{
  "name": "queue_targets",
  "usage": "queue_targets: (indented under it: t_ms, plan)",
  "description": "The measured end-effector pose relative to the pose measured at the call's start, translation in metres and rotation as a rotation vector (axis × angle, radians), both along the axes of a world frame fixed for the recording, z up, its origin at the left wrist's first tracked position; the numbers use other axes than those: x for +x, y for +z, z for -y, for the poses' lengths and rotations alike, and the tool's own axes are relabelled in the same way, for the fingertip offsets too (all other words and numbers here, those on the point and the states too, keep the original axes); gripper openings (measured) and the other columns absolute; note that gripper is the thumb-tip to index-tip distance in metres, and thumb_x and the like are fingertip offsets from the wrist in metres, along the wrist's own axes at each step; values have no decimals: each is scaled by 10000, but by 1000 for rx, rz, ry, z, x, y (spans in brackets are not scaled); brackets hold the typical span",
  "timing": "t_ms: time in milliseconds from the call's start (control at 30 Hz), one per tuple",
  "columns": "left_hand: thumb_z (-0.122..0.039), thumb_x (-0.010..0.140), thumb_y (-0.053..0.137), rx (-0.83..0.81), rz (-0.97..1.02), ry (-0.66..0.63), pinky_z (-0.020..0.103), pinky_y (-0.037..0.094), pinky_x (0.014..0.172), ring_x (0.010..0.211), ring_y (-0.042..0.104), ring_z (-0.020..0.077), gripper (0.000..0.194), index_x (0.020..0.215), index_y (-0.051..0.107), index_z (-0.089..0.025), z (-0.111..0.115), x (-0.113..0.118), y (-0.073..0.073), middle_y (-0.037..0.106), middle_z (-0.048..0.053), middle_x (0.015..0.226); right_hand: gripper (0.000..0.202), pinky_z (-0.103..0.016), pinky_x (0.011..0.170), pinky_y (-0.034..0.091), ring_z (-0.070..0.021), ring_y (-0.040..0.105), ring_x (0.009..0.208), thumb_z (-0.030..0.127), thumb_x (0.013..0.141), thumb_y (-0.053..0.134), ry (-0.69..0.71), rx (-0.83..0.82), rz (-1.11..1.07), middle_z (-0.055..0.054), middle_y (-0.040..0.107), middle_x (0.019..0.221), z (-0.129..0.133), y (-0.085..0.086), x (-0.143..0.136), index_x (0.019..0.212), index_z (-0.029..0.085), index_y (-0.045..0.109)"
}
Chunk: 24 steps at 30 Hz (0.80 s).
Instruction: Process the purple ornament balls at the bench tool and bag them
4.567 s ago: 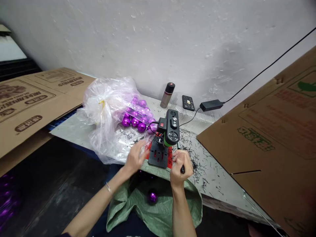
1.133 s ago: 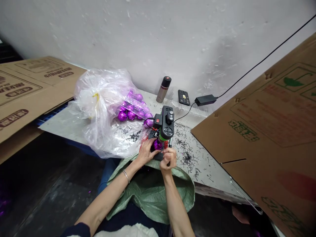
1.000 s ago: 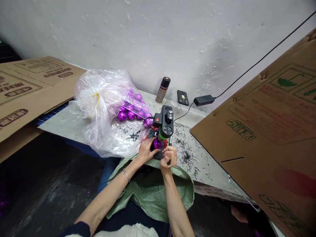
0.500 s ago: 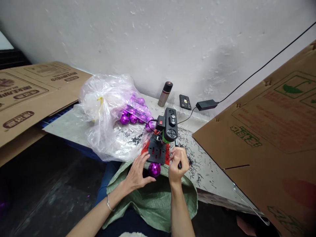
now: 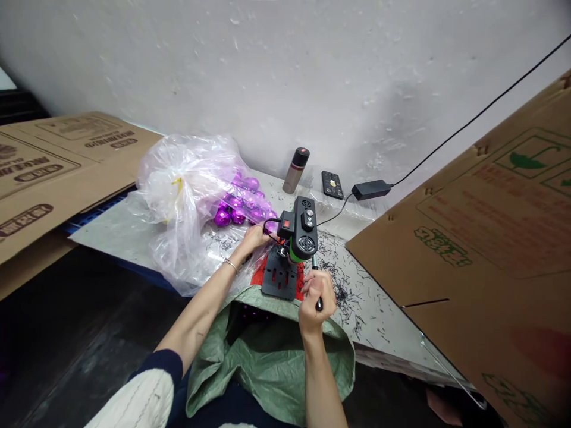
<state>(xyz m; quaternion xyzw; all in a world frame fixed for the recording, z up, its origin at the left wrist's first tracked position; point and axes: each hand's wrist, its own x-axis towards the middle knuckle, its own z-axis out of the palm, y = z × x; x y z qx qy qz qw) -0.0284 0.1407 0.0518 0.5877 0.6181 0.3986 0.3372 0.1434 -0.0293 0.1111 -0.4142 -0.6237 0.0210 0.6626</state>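
Note:
My right hand [image 5: 317, 300] is wrapped round the black-gripped lever [image 5: 319, 304] of a small bench press machine [image 5: 305, 226]. The machine has a black slotted base plate [image 5: 279, 279] and a red switch box. To its left, my left hand [image 5: 255, 238] has its fingers closed at a shiny purple bauble [image 5: 270, 222]; its fingertips are partly hidden by the cable and machine. More purple baubles [image 5: 238, 215] lie in and beside a clear plastic bag [image 5: 187, 178]. A green woven sack [image 5: 263, 362] hangs open at the table's front edge, with purple glints inside.
Behind the machine stand a bottle [image 5: 296, 170], a phone [image 5: 332, 185] and a power adapter [image 5: 371, 189] with its cord. Cardboard boxes flank the table, one on the left [image 5: 66, 166] and one on the right [image 5: 482, 238]. Black scraps [image 5: 345, 285] litter the tabletop.
My left hand has moved from the sack's mouth up to the baubles. The bauble that was at the base plate's front edge is gone from there. My right hand stays on the lever.

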Motion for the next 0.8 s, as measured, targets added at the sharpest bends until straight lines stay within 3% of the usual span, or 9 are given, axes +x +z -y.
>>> queue_targets:
  t_ms: [67, 133, 267, 367, 533, 700, 800]
  plan:
    - [-347, 620, 942, -8, 25, 4, 387, 524, 950, 1050, 718, 344, 479, 1037, 753, -204, 7, 2, -1, 790, 94, 964, 366, -312, 617, 433, -152, 579, 663, 134, 1025, 442, -8, 4, -2, 9, 543, 666, 0, -1, 0, 677, 228, 504]
    - [-319, 624, 940, -33, 174, 64, 385, 532, 952, 1038, 718, 315, 511, 1069, 729, -183, 16, 0, -1, 778, 94, 987, 365, -311, 617, 432, -151, 580, 665, 125, 1024, 435, -5, 10, 10, 8, 542, 671, -1, 0, 0, 679, 228, 498]
    - [-334, 757, 853, -66, 862, 176, 364, 585, 928, 910, 726, 202, 368, 1031, 687, -151, 41, -18, 4, 765, 72, 1001, 357, -306, 623, 431, -145, 586, 672, 113, 1021, 433, 15, 15, 30, 8, 552, 689, 0, 1, 1, 686, 226, 486]
    - [-316, 806, 804, -104, 1144, 171, 347, 627, 906, 872, 748, 185, 250, 952, 690, -149, 69, -39, 12, 770, 60, 945, 357, -308, 630, 434, -149, 591, 683, 115, 1022, 435, 23, 9, 18, 9, 548, 687, 0, 1, 1, 687, 226, 489]
    - [-305, 883, 735, -280, 1285, 168, 323, 667, 817, 835, 776, 195, 221, 1014, 704, -130, 118, -51, 20, 789, 92, 937, 367, -305, 610, 408, -151, 587, 676, 122, 1022, 451, 15, 5, -13, 14, 528, 652, 0, 5, 0, 672, 225, 491]
    - [-307, 857, 776, -350, 1273, 122, 376, 655, 937, 976, 780, 227, 229, 1020, 708, -160, 142, -25, 8, 800, 95, 1041, 363, -307, 602, 402, -144, 579, 662, 150, 1030, 451, 19, -39, -12, 11, 558, 671, 0, 16, 1, 679, 223, 504]
    - [-324, 815, 829, -354, 1190, 127, 355, 656, 877, 958, 770, 209, 353, 1125, 714, -200, 146, -6, -3, 798, 70, 1101, 361, -305, 612, 413, -137, 574, 658, 153, 1034, 446, 33, -50, -7, 16, 555, 671, 0, 23, 3, 684, 225, 501]
